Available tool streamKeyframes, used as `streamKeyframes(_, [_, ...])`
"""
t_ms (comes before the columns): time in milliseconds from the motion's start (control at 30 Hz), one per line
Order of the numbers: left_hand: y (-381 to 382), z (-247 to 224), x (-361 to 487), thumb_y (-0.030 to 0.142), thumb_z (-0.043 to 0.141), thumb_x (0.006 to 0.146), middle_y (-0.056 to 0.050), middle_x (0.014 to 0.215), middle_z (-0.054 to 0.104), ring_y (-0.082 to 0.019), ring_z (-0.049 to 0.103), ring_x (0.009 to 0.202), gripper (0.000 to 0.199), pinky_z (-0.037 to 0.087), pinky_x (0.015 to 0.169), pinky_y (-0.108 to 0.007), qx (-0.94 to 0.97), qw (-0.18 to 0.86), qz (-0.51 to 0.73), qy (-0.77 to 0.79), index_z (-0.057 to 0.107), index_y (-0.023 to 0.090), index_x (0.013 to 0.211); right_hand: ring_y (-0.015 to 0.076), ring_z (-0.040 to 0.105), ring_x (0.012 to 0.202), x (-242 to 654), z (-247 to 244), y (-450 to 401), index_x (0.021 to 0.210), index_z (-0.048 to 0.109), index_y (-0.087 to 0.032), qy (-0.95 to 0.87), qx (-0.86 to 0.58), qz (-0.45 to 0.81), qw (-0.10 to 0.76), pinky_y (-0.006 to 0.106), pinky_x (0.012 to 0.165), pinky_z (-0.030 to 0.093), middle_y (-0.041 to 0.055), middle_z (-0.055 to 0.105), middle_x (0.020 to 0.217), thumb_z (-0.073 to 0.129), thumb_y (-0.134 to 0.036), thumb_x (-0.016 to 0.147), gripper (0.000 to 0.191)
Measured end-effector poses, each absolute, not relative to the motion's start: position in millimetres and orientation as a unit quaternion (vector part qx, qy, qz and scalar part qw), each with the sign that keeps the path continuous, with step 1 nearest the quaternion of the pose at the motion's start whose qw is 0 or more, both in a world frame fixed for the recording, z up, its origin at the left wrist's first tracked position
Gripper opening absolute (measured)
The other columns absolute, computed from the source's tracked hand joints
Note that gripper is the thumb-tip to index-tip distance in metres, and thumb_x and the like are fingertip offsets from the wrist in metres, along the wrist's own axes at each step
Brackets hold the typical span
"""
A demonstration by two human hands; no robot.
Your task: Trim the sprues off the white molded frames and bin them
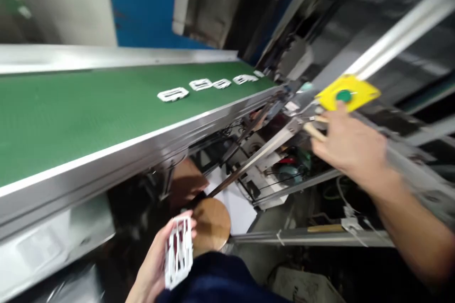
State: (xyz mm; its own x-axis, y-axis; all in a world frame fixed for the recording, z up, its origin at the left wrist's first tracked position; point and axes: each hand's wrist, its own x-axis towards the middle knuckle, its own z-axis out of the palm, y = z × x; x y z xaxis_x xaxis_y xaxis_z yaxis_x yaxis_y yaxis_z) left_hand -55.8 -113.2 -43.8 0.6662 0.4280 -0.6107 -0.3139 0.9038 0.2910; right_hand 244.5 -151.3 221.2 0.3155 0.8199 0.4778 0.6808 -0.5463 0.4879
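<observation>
My left hand (156, 258) is closed around a white slotted plastic frame (178, 251), low in view over my lap. Its fingertips show at the far edge of the part, and it may be more than one piece stacked. At the right, my right hand (351, 144) reaches out, slightly blurred, with a fingertip on or right at a green button (343, 97) set in a yellow plate (366, 93). The same hand grips a tool with cream-coloured handles (314, 131); the tool's head cannot be made out clearly.
A green conveyor belt (81, 118) with metal side rails crosses the left and middle, carrying several white plastic frames (173, 94). Below it stand a round wooden stool seat (212, 223) and metal bars (256, 156). A pale crate (304, 286) sits at the bottom.
</observation>
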Motion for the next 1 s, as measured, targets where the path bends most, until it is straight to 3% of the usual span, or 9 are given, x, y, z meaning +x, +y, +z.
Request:
streamKeyframes(67, [-122, -51, -67, 0.029, 0.055, 0.085, -0.006, 0.097, 0.067, -0.018, 0.065, 0.076, 0.033, 0.055, 0.059, -0.027, 0.041, 0.910, 0.286, 0.296, 0.056, 0.017, 0.115, 0.0314, 0.059, 0.089, 235, 196, -152, 0.118, 0.044, -0.020, 0.502, 0.797, 0.335, 0.013, 0.041, 0.069, 0.045, 0.0153, 0.059, 0.110, 0.051, -0.040, 0.078, 0.045])
streamKeyframes(133, [-125, -52, -72, 0.029, 0.057, 0.083, -0.008, 0.097, 0.068, -0.020, 0.065, 0.075, 0.035, 0.055, 0.057, -0.028, 0.027, 0.911, 0.328, 0.248, 0.057, 0.014, 0.115, 0.0265, 0.061, 0.086, 218, 162, -157, 0.114, 0.046, -0.022, 0.573, 0.783, 0.238, -0.048, 0.037, 0.070, 0.047, 0.0094, 0.063, 0.100, 0.051, -0.038, 0.080, 0.038])
streamKeyframes(267, [-127, -45, -71, 0.029, 0.057, 0.084, -0.009, 0.099, 0.068, -0.020, 0.065, 0.078, 0.033, 0.056, 0.061, -0.029, 0.021, 0.911, 0.343, 0.228, 0.058, 0.015, 0.114, 0.0182, 0.059, 0.076, 179, 101, -163, 0.106, 0.048, -0.022, 0.702, 0.710, -0.011, -0.058, 0.031, 0.069, 0.047, 0.0050, 0.063, 0.096, 0.049, -0.028, 0.082, 0.024])
streamKeyframes(367, [-128, -41, -69, 0.032, 0.056, 0.085, -0.010, 0.101, 0.067, -0.020, 0.065, 0.080, 0.035, 0.056, 0.062, -0.028, 0.034, 0.916, 0.344, 0.204, 0.057, 0.014, 0.115, 0.0175, 0.057, 0.077, 158, 80, -161, 0.104, 0.049, -0.020, 0.761, 0.637, -0.109, -0.059, 0.029, 0.070, 0.045, 0.0052, 0.062, 0.093, 0.050, -0.026, 0.081, 0.024])
streamKeyframes(533, [-133, -41, -69, 0.038, 0.054, 0.086, -0.012, 0.096, 0.067, -0.019, 0.064, 0.075, 0.040, 0.055, 0.062, -0.026, 0.054, 0.926, 0.324, 0.187, 0.059, 0.011, 0.114, 0.0208, 0.054, 0.093, 140, 76, -155, 0.109, 0.051, -0.020, 0.790, 0.596, -0.139, -0.028, 0.034, 0.082, 0.040, 0.0068, 0.060, 0.103, 0.051, -0.030, 0.082, 0.030])
streamKeyframes(1000, [-141, -39, -73, 0.040, 0.055, 0.084, -0.013, 0.089, 0.069, -0.019, 0.063, 0.069, 0.038, 0.052, 0.060, -0.024, 0.120, 0.928, 0.297, 0.192, 0.063, 0.010, 0.106, 0.0203, 0.055, 0.090, 139, 76, -156, 0.107, 0.052, -0.019, 0.807, 0.572, -0.147, 0.022, 0.030, 0.078, 0.040, 0.0058, 0.061, 0.097, 0.052, -0.033, 0.078, 0.032])
